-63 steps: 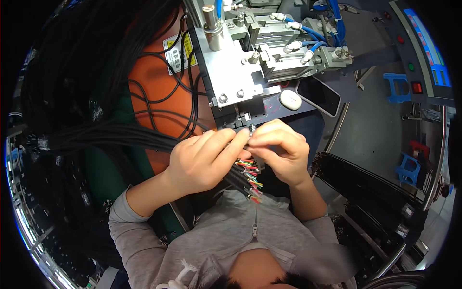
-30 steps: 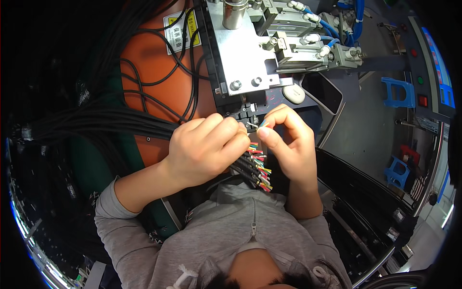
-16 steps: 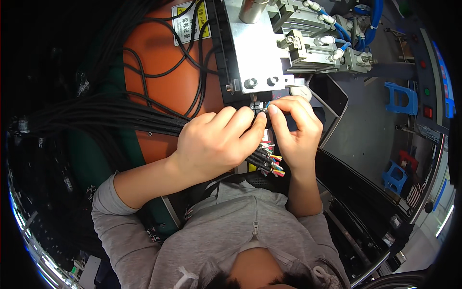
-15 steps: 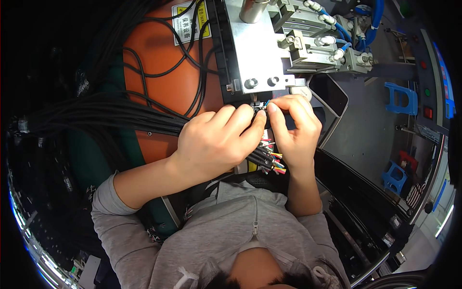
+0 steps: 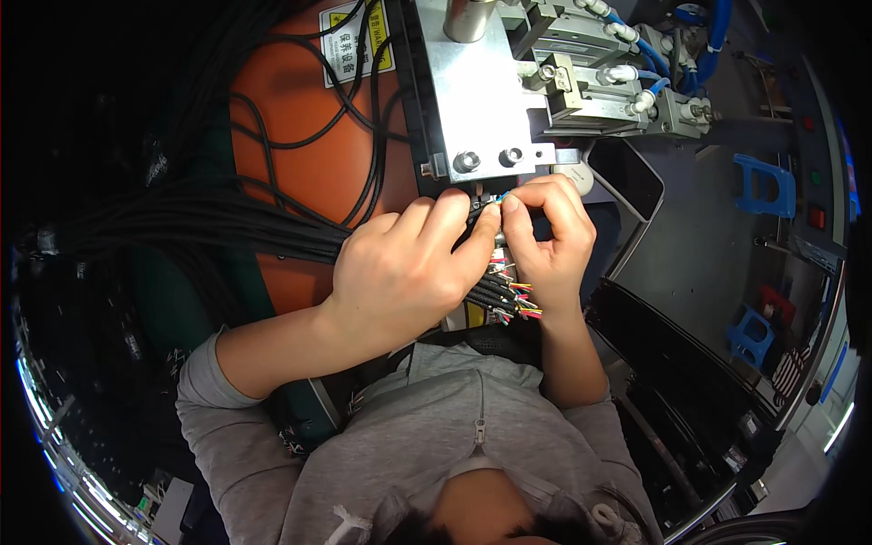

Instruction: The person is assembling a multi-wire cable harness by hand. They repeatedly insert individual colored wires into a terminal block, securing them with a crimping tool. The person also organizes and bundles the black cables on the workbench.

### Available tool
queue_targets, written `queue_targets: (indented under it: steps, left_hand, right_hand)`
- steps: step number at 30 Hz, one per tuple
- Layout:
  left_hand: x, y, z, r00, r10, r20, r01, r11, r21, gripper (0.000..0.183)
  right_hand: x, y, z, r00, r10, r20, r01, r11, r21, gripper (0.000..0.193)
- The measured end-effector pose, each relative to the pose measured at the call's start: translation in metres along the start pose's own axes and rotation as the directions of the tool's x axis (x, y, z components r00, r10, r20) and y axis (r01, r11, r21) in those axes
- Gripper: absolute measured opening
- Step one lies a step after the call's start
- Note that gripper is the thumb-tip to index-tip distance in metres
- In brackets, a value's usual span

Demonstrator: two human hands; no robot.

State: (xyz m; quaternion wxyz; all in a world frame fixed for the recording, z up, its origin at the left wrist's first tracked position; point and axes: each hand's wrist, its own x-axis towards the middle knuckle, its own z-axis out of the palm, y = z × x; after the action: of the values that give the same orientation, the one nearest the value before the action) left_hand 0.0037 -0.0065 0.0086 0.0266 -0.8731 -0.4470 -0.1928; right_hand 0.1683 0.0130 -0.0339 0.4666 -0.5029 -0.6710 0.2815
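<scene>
My left hand (image 5: 400, 263) is closed, thumb and forefinger gripping a black cable (image 5: 476, 211) just below the metal press head (image 5: 474, 100). With thumb and forefinger, my right hand (image 5: 552, 232) pinches a thin blue wire (image 5: 504, 196) at that cable's stripped end. The fingertips of both hands almost meet there and hide most of the wire ends. Under my left hand runs a thick bundle of black cables (image 5: 291, 227). Its cut ends, with red, yellow, white and blue wire tips (image 5: 518, 298), fan out between my hands.
An orange surface (image 5: 304, 100) with loose black cables lies to the left of the machine. Air cylinders (image 5: 590, 86) with blue hoses (image 5: 713, 41) stand at the upper right. A dark-screened panel (image 5: 625, 177) is beside my right hand. Blue stools (image 5: 763, 189) stand farther right.
Both hands keep their grip near the press head. My right hand has shifted slightly left, and the view has moved a little.
</scene>
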Motion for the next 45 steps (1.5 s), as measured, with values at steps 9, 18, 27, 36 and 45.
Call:
queue_targets:
  steps: [9, 18, 27, 36, 45]
  left_hand:
    - [0.0, -0.014, 0.007, 0.994, 0.029, -0.107, -0.042, 0.992, -0.121, 0.025]
    - [-0.005, -0.004, -0.01, 0.999, -0.039, 0.034, 0.04, 0.999, -0.022, 0.019]
    - [-0.003, -0.014, -0.009, 0.998, -0.059, -0.002, 0.058, 0.993, -0.107, 0.016]
    - [0.002, -0.016, -0.015, 0.877, 0.25, -0.41, -0.325, 0.937, -0.125, 0.025]
    - [0.004, -0.016, -0.009, 0.964, 0.092, -0.249, -0.156, 0.955, -0.251, 0.022]
  right_hand:
    - [-0.005, 0.004, 0.002, 0.805, 0.519, 0.288, -0.578, 0.577, 0.577, 0.01]
    - [-0.009, 0.007, 0.005, 0.92, 0.386, 0.073, -0.38, 0.828, 0.412, 0.008]
    - [0.015, -0.002, -0.007, 0.87, -0.435, 0.234, 0.378, 0.891, 0.252, 0.028]
    - [-0.001, -0.008, -0.033, 0.967, -0.243, 0.07, 0.218, 0.941, 0.259, 0.019]
    - [0.0, -0.031, -0.001, 0.989, 0.106, -0.103, -0.011, 0.749, 0.662, 0.022]
